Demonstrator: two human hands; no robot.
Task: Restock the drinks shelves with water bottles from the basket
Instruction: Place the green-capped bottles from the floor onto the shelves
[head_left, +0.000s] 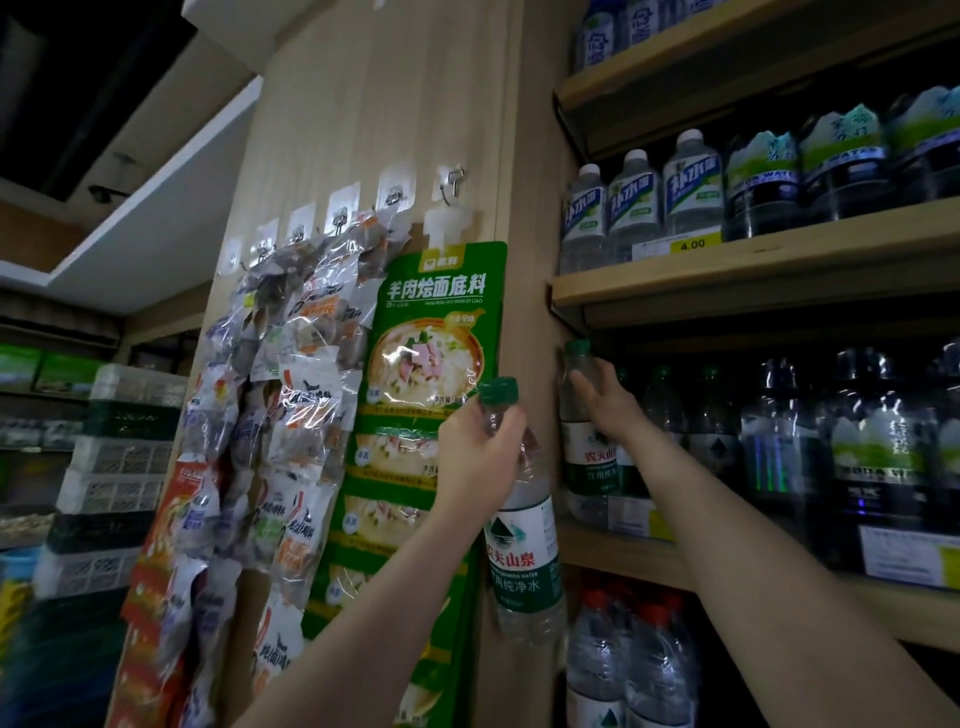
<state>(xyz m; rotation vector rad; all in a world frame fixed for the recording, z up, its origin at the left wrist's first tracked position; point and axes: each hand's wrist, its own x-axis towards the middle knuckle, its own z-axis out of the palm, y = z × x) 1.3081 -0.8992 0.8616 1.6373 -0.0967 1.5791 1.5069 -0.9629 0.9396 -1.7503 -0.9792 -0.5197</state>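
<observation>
Bottle (524, 530) first: green-capped, green-labelled, it hangs in the left hand (480, 457), whose fingers wrap its neck and shoulder just under the cap. Its long axis runs nearly upright, cap up, base tipped slightly toward the shelf. It sits in open air just left of the shelf post (535, 260), not yet over any board.

To the right of that post, on the middle shelf (623, 556), a second bottle (587, 441) of the same kind stands upright at the shelf's left end. The right hand (602, 397) lies against its upper body below the cap, fingers curved about it; I judge this a light hold that steadies or pushes it back, though how firmly it clasps is hard to tell in the dim light.

So the gap the held bottle needs lies to the right of the grip and a little deeper, past the post. The left hand is the carrier; the right is already inside the shelf and nearer the slot. The coming move likely calls for a short sideways carry round the post, keeping the bottle upright so the cap clears the board above.

Farther right of the post stand dark soda-water bottles (878, 457). Left of it hang green soup-base packs (441, 332) and snack bags (291, 364). No basket shows.
</observation>
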